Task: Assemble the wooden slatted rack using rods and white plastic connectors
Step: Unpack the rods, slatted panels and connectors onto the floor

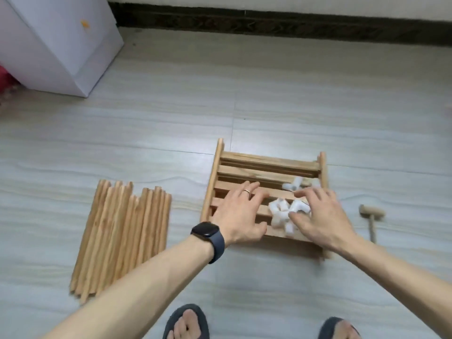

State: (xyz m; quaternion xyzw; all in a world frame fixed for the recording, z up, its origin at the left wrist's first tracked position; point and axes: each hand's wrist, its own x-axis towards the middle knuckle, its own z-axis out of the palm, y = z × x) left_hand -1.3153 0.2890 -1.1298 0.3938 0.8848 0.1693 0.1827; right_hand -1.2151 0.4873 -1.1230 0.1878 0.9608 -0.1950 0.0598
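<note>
Pale slatted rack panels (256, 165): bare wood, matt, grain visible, no varnish seen. Bundle of round light-brown wooden rods (122, 236): same raw matt finish. White plastic tube connectors (281, 212), lying on the slats: smooth, faint gloss. Small wooden mallet (371, 212): matt, unfinished. Grey streaked floor tiles (293, 106): smooth, soft sheen. Black square watch (205, 230): glossy face, dark matt rubbery strap. Thin ring (246, 191): shiny metal.

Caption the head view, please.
Left hand and right hand over white connectors on wooden slats; rods left, mallet right.
</note>
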